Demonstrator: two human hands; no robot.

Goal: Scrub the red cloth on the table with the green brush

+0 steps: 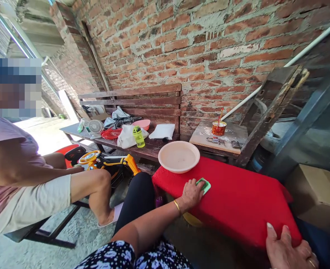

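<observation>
My left hand [192, 195], with a gold bangle at the wrist, is closed on a small, light-green, rimmed tray-like piece [205, 185]. Its middle is dark green, and I cannot make out its exact kind. It is at the near edge of a red cloth [238, 194] covering a low table or bench. A pale pink basin [179, 158] stands on the cloth's far left corner, beyond my left hand. At the lower right, my right hand [290, 246] has its fingers apart at the cloth's right end, holding nothing.
A seated person [13, 168] is on the left, beside a yellow and black toy vehicle [111, 160]. The wooden bench [150, 147] behind bears a green bottle [138, 136], a fan [95, 127] and bags. A small table [201, 140] and cardboard box [316, 198] stand right.
</observation>
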